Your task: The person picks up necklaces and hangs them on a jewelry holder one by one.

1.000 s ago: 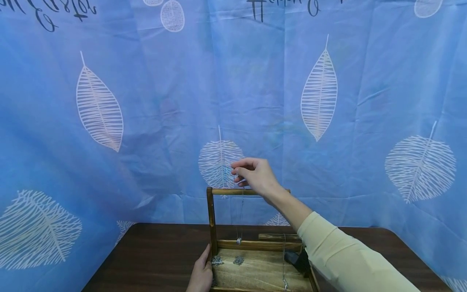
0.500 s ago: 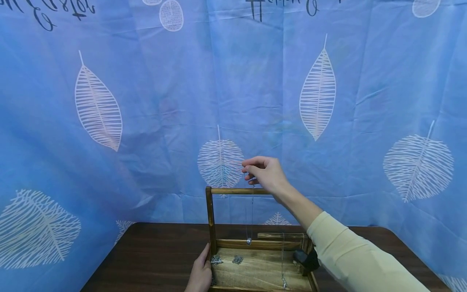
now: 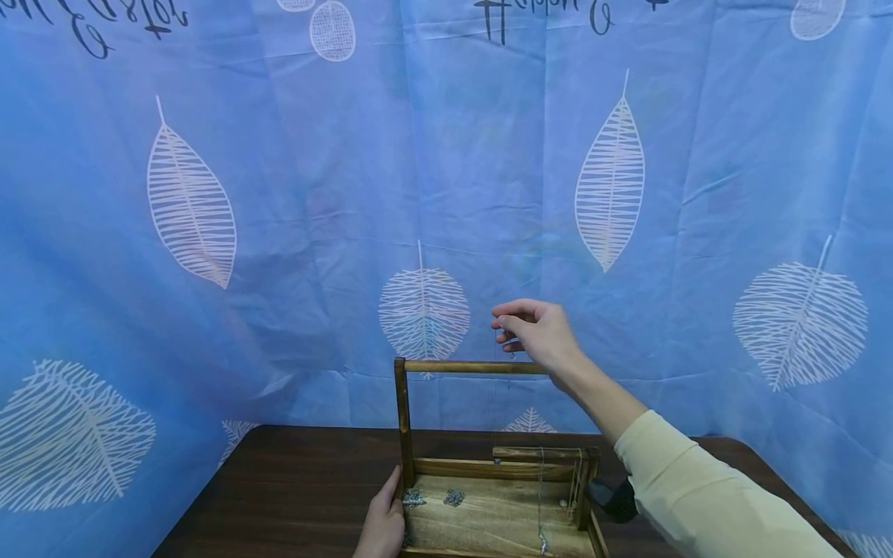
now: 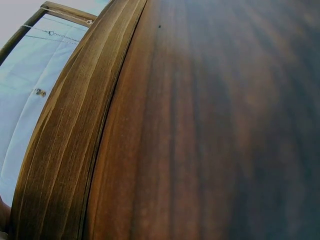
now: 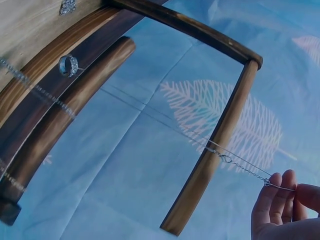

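Note:
My right hand [image 3: 540, 329] pinches the top of a thin silver necklace [image 5: 245, 170] above the tall bar [image 3: 474, 366] of a wooden jewelry stand [image 3: 488, 527]. Down the necklace hangs a ring-shaped pendant [image 5: 68, 66], near the free end of the shorter bar [image 3: 533, 454]. The chain is barely visible in the head view. At the stand's left side, my left hand [image 3: 382, 523] grips the tray wall; its fingers are mostly hidden. Only a sliver of that hand appears in the left wrist view, beside the wooden wall [image 4: 75, 130].
Another silver chain [image 3: 540, 496] hangs from the short bar, with more near its post [image 3: 584, 488]. Small silver clusters [image 3: 454, 497] lie in the tray. The dark wood table [image 3: 300, 480] meets a blue leaf-patterned cloth [image 3: 314, 194] behind.
My right hand has moved to the right along the tall bar, carrying the necklace toward the short bar's end. My left hand stays at the tray wall.

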`<state>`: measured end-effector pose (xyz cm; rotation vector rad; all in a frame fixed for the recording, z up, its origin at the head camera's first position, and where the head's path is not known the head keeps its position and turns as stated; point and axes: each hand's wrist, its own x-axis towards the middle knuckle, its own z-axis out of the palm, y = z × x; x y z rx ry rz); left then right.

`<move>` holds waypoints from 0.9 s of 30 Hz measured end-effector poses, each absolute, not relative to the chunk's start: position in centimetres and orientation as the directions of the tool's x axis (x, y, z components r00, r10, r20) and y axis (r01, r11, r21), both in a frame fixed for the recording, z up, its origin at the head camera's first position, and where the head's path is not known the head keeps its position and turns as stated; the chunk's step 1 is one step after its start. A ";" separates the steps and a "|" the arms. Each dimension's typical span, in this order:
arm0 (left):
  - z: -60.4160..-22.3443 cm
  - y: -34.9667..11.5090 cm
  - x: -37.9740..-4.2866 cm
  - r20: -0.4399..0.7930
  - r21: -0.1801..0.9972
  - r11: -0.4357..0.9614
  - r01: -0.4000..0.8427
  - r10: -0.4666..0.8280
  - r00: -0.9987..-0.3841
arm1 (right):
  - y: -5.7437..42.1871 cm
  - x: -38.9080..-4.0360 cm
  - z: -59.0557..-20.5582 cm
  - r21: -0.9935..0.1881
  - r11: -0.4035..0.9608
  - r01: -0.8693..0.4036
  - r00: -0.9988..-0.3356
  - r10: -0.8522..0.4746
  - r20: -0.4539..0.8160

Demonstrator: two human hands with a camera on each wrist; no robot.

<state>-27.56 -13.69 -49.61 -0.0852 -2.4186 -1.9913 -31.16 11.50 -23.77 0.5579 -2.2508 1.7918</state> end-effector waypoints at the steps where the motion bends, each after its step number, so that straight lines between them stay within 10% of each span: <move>1: -49.6 -13.7 -27.6 0.042 0.980 0.192 0.049 0.039 -0.998 | 11.8 -31.2 -23.8 -0.887 0.193 -0.419 -0.906 -0.157 0.393; 27: -49.7 -13.6 -27.5 0.077 0.976 0.203 0.082 0.033 -0.997 | 17.9 -31.5 -23.5 -0.870 0.279 -0.406 -0.911 -0.043 0.411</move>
